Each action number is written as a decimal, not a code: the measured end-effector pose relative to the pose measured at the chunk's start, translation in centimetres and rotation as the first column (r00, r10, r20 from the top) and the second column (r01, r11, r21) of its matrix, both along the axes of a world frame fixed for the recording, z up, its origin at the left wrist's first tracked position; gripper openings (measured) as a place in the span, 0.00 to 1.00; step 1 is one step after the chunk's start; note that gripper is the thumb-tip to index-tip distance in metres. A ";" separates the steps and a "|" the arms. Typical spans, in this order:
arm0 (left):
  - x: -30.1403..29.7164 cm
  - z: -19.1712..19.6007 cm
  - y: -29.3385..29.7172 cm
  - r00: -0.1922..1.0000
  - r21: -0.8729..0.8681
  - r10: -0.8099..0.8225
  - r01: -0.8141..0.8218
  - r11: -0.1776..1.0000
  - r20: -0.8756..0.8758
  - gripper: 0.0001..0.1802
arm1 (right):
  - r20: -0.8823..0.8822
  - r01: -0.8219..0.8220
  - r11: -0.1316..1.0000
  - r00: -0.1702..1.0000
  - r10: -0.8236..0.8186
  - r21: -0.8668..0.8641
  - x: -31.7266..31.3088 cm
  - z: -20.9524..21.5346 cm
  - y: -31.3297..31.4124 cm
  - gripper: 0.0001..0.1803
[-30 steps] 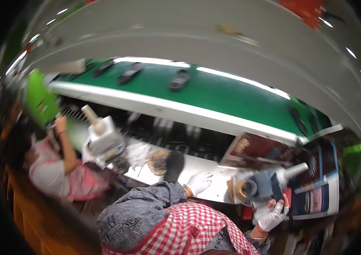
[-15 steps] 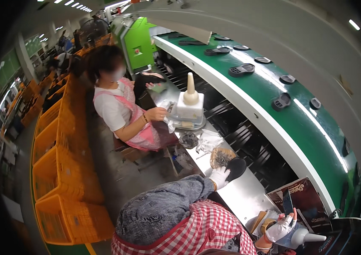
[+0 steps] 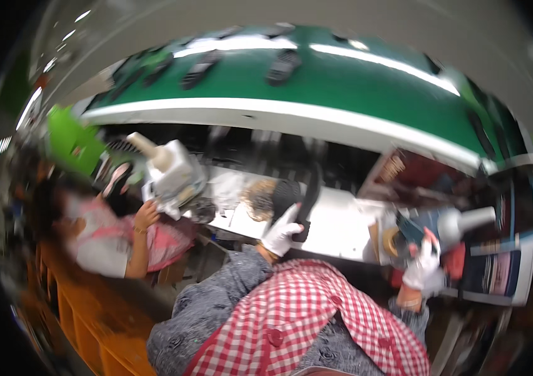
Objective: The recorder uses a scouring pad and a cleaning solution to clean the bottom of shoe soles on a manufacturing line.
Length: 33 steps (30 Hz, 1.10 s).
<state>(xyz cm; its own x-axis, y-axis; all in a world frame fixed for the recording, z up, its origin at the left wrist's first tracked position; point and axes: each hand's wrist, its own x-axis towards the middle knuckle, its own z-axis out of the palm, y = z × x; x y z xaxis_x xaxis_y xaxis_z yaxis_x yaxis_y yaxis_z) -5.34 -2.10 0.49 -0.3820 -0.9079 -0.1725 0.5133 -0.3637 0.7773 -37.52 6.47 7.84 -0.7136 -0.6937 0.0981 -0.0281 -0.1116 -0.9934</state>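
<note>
The picture is blurred by motion. My left hand (image 3: 281,232), in a white glove, grips a black shoe piece (image 3: 293,199) on the white worktable (image 3: 342,222). A brownish round piece (image 3: 257,200) lies just left of it. My right hand (image 3: 422,271), also gloved in white, is raised against a grey machine with a white cone (image 3: 461,220) at the table's right end, next to something red (image 3: 454,260). Whether that hand holds anything is lost in the blur. My grey sleeves and red checked apron (image 3: 291,326) fill the lower middle.
A green conveyor belt (image 3: 354,81) carrying black shoe soles (image 3: 282,66) runs behind the table. At left a seated person in a pink apron (image 3: 122,241) reaches toward another white cone machine (image 3: 172,172). Orange crates (image 3: 84,326) stand lower left; dark shelves (image 3: 498,263) at right.
The view has swung from the aisle on the left back toward the belt and table. My left hand stays on the black piece; my right hand stays by the cone machine.
</note>
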 end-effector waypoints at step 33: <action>-6.2 1.0 0.5 0.949 0.272 -0.290 0.313 0.910 -0.119 0.35 | 0.191 -0.091 0.945 0.981 0.031 0.315 -7.0 -10.0 2.5 0.13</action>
<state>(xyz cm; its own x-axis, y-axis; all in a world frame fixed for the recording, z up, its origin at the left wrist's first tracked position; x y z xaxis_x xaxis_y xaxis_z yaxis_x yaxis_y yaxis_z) -11.57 -1.58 1.51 -0.6516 -0.6642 -0.3664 0.3965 -0.7100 0.5820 -44.54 9.00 -2.20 -0.6537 -0.7095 -0.2633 0.1522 0.2175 -0.9641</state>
